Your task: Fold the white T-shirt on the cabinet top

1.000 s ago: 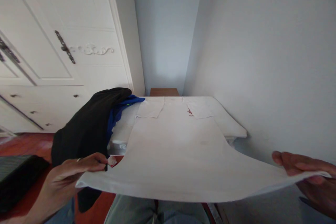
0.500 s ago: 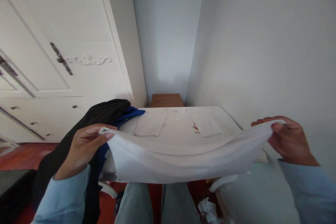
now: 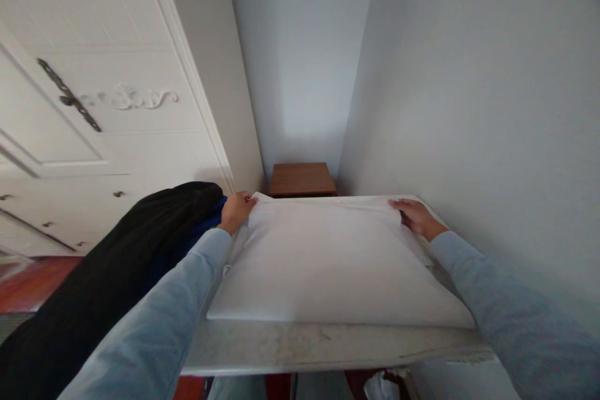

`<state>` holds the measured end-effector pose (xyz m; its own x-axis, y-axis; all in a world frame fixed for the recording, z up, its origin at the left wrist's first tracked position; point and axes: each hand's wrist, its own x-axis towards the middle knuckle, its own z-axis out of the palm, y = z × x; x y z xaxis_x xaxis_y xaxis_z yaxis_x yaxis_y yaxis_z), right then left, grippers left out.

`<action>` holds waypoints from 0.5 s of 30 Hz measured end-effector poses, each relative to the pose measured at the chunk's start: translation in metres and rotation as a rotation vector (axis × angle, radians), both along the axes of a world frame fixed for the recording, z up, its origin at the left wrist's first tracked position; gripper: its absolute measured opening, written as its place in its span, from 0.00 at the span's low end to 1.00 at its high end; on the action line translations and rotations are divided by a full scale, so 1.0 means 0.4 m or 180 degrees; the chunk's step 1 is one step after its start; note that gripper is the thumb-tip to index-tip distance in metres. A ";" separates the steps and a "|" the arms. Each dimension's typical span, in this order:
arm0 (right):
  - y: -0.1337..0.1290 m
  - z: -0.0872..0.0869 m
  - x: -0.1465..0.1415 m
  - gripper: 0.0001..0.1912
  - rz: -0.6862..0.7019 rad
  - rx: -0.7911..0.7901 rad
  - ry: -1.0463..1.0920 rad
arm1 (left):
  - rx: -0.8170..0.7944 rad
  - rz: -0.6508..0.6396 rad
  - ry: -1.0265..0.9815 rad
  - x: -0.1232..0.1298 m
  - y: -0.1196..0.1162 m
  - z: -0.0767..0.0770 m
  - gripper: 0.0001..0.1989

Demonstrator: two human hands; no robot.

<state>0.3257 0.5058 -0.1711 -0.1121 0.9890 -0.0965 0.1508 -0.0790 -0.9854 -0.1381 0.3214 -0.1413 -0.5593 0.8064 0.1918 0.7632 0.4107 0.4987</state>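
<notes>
A white T-shirt lies folded over on the white table, its smooth layer facing up and its fold towards me. My left hand pinches its far left corner. At the far right corner, my right hand grips the edge between thumb and fingers. Both arms are stretched forward over the table. The print and the folded-in sleeves are covered by the upper layer.
Dark clothing with a blue garment beneath it hangs over the table's left side. A white wardrobe stands at left. Behind the table is a brown wooden cabinet; a grey wall rises at right.
Both hands have moved forward and closer together, carrying the T-shirt's near edge to the far end. The shirt is now doubled over, and the table's near strip shows.
</notes>
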 end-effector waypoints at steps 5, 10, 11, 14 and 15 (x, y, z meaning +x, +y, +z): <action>0.039 -0.013 0.021 0.15 -0.0035 -0.0089 -0.0032 | -0.0047 0.0025 -0.0055 -0.024 0.024 -0.024 0.14; 0.045 0.008 0.005 0.14 -0.0136 0.0117 -0.0005 | 0.0168 0.0256 -0.0435 -0.024 0.045 -0.033 0.14; 0.043 0.006 -0.001 0.13 -0.0174 0.0014 -0.0046 | 0.0143 0.0281 -0.0487 -0.021 0.048 -0.038 0.15; 0.038 -0.009 -0.017 0.11 -0.0161 -0.0266 -0.0108 | 0.0054 0.0325 -0.0611 -0.019 0.048 -0.052 0.19; 0.037 -0.013 -0.018 0.12 -0.0115 -0.0271 -0.0091 | 0.0034 0.0330 -0.0660 -0.020 0.044 -0.055 0.22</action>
<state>0.3185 0.5206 -0.1762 -0.0725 0.9804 -0.1831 0.1744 -0.1683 -0.9702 -0.1460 0.3389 -0.1632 -0.6674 0.7411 0.0725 0.5980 0.4755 0.6452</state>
